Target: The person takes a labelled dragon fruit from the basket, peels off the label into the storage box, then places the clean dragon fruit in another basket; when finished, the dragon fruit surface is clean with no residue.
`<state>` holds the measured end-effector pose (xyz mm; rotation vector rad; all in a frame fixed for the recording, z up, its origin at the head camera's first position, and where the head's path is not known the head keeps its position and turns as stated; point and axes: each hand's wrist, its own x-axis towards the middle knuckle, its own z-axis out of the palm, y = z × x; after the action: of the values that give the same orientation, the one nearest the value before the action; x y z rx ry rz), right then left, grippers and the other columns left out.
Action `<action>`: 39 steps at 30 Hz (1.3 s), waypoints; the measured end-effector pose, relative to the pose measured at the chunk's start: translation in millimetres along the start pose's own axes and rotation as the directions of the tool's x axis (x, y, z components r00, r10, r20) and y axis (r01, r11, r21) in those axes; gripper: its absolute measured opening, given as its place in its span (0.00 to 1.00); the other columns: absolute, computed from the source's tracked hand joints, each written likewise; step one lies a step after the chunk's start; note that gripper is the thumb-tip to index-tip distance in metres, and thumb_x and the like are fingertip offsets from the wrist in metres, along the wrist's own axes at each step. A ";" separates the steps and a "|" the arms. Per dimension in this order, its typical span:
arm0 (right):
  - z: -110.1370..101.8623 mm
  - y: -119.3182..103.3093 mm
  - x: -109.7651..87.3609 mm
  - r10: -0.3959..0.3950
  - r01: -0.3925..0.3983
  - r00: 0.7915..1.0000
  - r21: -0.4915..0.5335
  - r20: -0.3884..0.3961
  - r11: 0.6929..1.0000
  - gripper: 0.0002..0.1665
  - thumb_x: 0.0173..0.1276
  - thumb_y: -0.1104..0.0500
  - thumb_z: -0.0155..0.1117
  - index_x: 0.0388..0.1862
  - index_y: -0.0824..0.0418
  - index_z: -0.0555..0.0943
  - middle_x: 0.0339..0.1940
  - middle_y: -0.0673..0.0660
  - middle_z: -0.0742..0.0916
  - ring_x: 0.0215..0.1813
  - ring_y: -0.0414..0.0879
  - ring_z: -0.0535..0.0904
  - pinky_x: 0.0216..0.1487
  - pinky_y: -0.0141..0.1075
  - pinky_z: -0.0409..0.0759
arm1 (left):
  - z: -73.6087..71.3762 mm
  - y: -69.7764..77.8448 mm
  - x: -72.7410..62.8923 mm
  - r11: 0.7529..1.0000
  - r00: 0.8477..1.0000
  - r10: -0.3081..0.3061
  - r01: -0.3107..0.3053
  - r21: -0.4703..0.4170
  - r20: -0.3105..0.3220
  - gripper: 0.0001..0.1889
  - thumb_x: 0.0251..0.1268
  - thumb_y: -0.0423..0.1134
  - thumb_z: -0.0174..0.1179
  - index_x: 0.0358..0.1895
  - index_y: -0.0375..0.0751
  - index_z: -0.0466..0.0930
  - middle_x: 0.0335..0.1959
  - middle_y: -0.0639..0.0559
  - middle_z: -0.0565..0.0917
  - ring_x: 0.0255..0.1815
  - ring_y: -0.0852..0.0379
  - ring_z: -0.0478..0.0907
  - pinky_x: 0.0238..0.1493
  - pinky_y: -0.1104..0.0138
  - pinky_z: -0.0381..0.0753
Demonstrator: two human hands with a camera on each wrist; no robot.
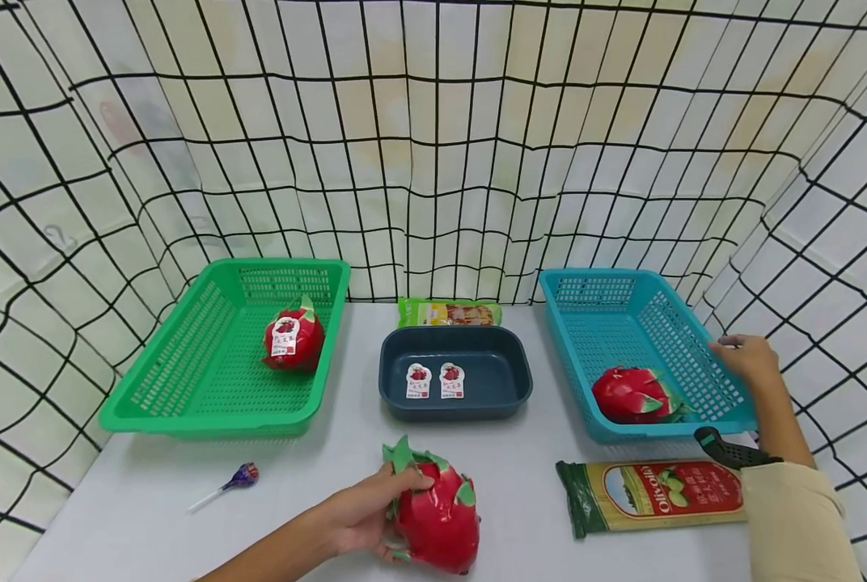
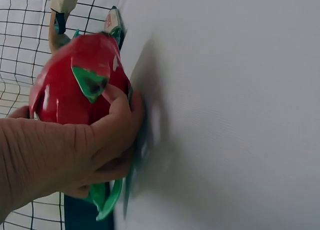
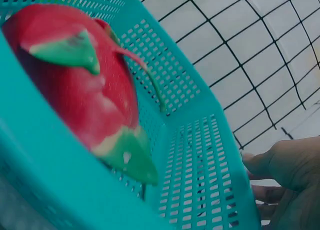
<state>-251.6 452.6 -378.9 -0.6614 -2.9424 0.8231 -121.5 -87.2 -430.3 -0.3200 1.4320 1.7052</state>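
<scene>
In the head view my left hand (image 1: pixel 371 513) grips a red dragon fruit (image 1: pixel 441 517) with green scales, low over the table's front middle. The left wrist view shows thumb and fingers wrapped about this fruit (image 2: pixel 80 85). My right hand (image 1: pixel 750 356) holds the right rim of a blue basket (image 1: pixel 572 356). From the right wrist, the thumb meets the basket's edge, while the fingertips are hidden behind its wall. Inside that basket lies a second dragon fruit (image 1: pixel 632 396). A third dragon fruit (image 1: pixel 298 343), bearing a white label, sits in the green basket (image 1: pixel 200 364) on the left.
A dark blue tray (image 1: pixel 455 412) with two dragon fruit stickers (image 1: pixel 418 381) stands centrally, a green food packet (image 1: pixel 448 313) behind it. A lollipop (image 1: pixel 240 477) lies front left. An Olivoila noodle packet (image 1: pixel 659 495) lies front right. Black netting (image 1: pixel 433 153) encloses the table's back and sides.
</scene>
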 end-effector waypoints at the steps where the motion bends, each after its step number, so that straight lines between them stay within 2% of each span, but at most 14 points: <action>1: 1.1 2.3 0.2 0.007 -0.007 1.000 0.006 -0.002 1.000 0.34 0.78 0.49 0.42 0.66 0.78 0.64 0.64 0.84 0.66 0.63 0.78 0.61 0.59 0.67 0.68 | -0.9 -1.2 -1.4 1.000 1.000 -0.015 0.015 0.018 0.024 0.48 0.60 0.50 0.64 0.73 0.38 0.41 0.60 0.30 0.65 0.60 0.29 0.63 0.55 0.40 0.77; 4: 4.8 8.0 1.1 0.048 -0.048 0.999 0.050 -0.013 0.998 0.31 0.78 0.51 0.44 0.65 0.77 0.66 0.65 0.84 0.64 0.64 0.78 0.60 0.56 0.66 0.68 | -2.7 -3.6 -5.4 0.996 0.992 -0.049 0.041 0.075 0.113 0.48 0.61 0.52 0.62 0.74 0.38 0.41 0.60 0.32 0.67 0.60 0.31 0.65 0.57 0.40 0.77; 8: 7.3 10.6 0.7 0.100 -0.094 0.994 0.142 -0.034 0.985 0.30 0.78 0.52 0.45 0.66 0.76 0.67 0.66 0.82 0.63 0.65 0.76 0.59 0.52 0.63 0.70 | -4.0 -2.9 -8.3 0.993 0.970 -0.051 0.024 0.114 0.236 0.46 0.62 0.54 0.61 0.75 0.40 0.45 0.61 0.37 0.69 0.62 0.37 0.66 0.59 0.47 0.78; 11: 6.8 13.2 -1.2 0.082 -0.075 0.996 0.194 -0.028 0.978 0.30 0.77 0.52 0.46 0.64 0.77 0.67 0.64 0.81 0.68 0.59 0.72 0.67 0.42 0.51 0.75 | -1.9 -0.1 -8.5 0.994 0.945 -0.024 -0.011 0.107 0.325 0.43 0.63 0.56 0.59 0.74 0.43 0.49 0.62 0.42 0.70 0.63 0.43 0.67 0.59 0.54 0.80; 15: 6.1 16.5 -2.4 0.064 -0.061 0.998 0.253 -0.003 0.966 0.30 0.77 0.52 0.47 0.65 0.77 0.67 0.57 0.78 0.74 0.43 0.57 0.77 0.28 0.32 0.74 | 8.9 5.4 -8.8 0.998 0.923 0.035 -0.053 0.035 0.384 0.41 0.63 0.58 0.57 0.73 0.45 0.52 0.63 0.45 0.72 0.63 0.48 0.70 0.59 0.59 0.80; 20: 6.0 18.3 0.0 0.093 -0.098 0.995 0.315 0.031 0.944 0.31 0.76 0.53 0.48 0.68 0.75 0.66 0.54 0.74 0.77 0.32 0.42 0.76 0.21 0.26 0.73 | 26.9 16.5 -10.1 0.995 0.923 0.101 -0.086 -0.055 0.371 0.40 0.63 0.59 0.57 0.73 0.44 0.54 0.63 0.46 0.73 0.62 0.48 0.72 0.59 0.59 0.80; 27: 6.4 22.4 6.0 0.109 -0.118 0.993 0.361 0.044 0.925 0.30 0.76 0.55 0.49 0.68 0.74 0.65 0.56 0.73 0.76 0.32 0.40 0.76 0.22 0.26 0.75 | 50.3 39.1 -4.3 0.976 0.923 0.217 -0.204 -0.074 0.318 0.41 0.61 0.58 0.60 0.73 0.47 0.53 0.66 0.44 0.70 0.65 0.45 0.70 0.58 0.56 0.80; 30: 6.6 24.5 8.0 0.111 -0.118 0.993 0.362 0.041 0.925 0.30 0.76 0.54 0.49 0.69 0.73 0.65 0.57 0.73 0.75 0.32 0.39 0.76 0.23 0.26 0.76 | 61.5 47.6 3.7 0.967 0.925 0.251 -0.227 -0.113 0.285 0.41 0.60 0.58 0.61 0.72 0.48 0.56 0.67 0.44 0.69 0.66 0.44 0.68 0.58 0.56 0.81; 33: 7.5 27.1 8.0 0.120 -0.125 0.992 0.359 0.036 0.925 0.30 0.77 0.55 0.48 0.70 0.73 0.64 0.58 0.74 0.75 0.32 0.39 0.76 0.23 0.26 0.76 | 73.4 55.7 14.9 0.954 0.925 0.279 -0.234 -0.189 0.259 0.40 0.59 0.59 0.63 0.71 0.49 0.57 0.67 0.45 0.68 0.68 0.43 0.67 0.58 0.56 0.80; 35: 8.4 27.8 6.9 0.119 -0.122 0.992 0.355 0.030 0.927 0.30 0.77 0.55 0.48 0.70 0.73 0.64 0.60 0.75 0.74 0.33 0.39 0.76 0.23 0.26 0.75 | 80.7 61.1 24.0 0.939 0.920 0.302 -0.242 -0.246 0.250 0.41 0.59 0.59 0.63 0.71 0.50 0.57 0.68 0.45 0.68 0.68 0.43 0.66 0.58 0.56 0.80; 39: 11.7 26.2 3.5 0.100 -0.098 0.995 0.367 0.014 0.925 0.30 0.77 0.55 0.47 0.70 0.74 0.64 0.63 0.77 0.73 0.41 0.48 0.77 0.22 0.24 0.73 | 92.1 71.2 40.9 0.899 0.902 0.363 -0.274 -0.342 0.232 0.40 0.59 0.57 0.65 0.71 0.51 0.57 0.69 0.45 0.67 0.70 0.43 0.64 0.58 0.56 0.80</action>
<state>-245.9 468.5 -402.4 -0.7805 -2.6518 1.3336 -168.9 15.7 -381.3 0.0152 1.0460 2.1483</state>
